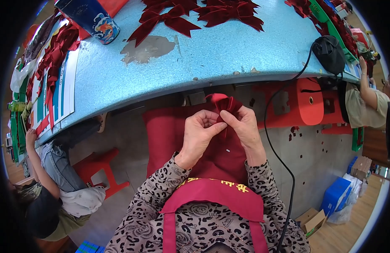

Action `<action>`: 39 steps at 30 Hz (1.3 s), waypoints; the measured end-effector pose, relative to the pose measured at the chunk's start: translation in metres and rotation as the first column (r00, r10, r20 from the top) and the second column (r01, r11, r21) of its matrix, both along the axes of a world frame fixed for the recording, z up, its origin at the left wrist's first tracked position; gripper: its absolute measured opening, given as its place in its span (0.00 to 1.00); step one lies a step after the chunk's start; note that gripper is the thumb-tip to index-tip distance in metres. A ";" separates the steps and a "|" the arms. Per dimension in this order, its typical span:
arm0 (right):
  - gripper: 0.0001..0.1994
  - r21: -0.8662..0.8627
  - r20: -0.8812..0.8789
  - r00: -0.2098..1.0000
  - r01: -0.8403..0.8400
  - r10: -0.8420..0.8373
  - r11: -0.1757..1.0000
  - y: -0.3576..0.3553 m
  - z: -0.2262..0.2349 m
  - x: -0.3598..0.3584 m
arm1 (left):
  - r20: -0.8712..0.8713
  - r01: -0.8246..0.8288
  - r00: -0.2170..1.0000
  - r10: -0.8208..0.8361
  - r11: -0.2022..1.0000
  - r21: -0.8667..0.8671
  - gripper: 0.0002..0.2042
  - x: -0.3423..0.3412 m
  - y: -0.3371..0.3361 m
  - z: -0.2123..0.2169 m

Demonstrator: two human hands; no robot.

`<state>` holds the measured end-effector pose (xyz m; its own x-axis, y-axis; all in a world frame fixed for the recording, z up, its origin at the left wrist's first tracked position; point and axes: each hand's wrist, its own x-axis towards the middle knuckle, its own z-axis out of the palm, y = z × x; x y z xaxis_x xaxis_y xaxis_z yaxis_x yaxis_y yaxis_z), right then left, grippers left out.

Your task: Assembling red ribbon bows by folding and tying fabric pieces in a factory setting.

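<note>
A dark red velvet ribbon bow is pinched between my two hands, above the lap of my dark red apron. My left hand grips its left side with thumb and fingertips pressed together. My right hand pinches the bow's middle, the thumb lying across the gathered folds. Fingers and thumbs cover the lower part of the bow. A small white piece lies on the apron below the hands. Finished red bows lie in a group at the far side of the blue table.
A dark blue tumbler stands at the table's far left, near heaped red ribbons. A black pouch sits on the right, a black cable hanging past my right arm. Red stools stand below. Other people sit at both sides.
</note>
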<state>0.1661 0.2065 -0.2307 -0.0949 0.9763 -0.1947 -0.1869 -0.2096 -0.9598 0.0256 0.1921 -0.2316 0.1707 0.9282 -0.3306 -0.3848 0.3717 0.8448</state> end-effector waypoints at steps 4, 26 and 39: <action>0.06 -0.006 0.014 0.995 0.102 -0.102 0.995 0.000 -0.008 -0.013 | -0.111 -0.061 0.991 0.072 0.994 0.094 0.06 0.002 -0.007 -0.013; 0.06 0.022 0.038 0.997 0.072 -0.073 0.997 0.005 0.002 0.034 | 0.452 0.103 0.892 -0.016 0.980 -0.169 0.09 0.009 0.005 -0.017; 0.05 0.088 0.062 0.998 -0.018 0.013 0.996 0.001 0.009 0.031 | 0.418 0.062 0.908 -0.001 0.989 -0.132 0.08 0.023 -0.004 -0.017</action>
